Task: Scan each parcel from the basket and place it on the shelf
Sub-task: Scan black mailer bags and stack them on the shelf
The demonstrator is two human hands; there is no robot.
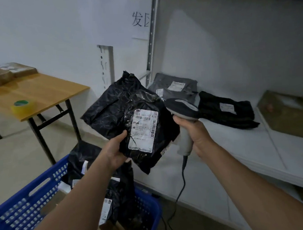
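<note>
left hand: my left hand grips the black parcel at its lower edge, label facing me, above the basket.
right hand: my right hand is wrapped round the scanner handle, its head just beside the parcel.
shelf: the shelf carries a grey parcel and others.
tabletop: the tabletop bears a tape roll.

dim, bluish indoor light; soft focus, wide-angle bending at edges, faint shadows.

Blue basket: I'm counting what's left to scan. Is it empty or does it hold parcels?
Not empty. Several black parcels with white labels lie inside the blue basket; how many cannot be told.
</note>
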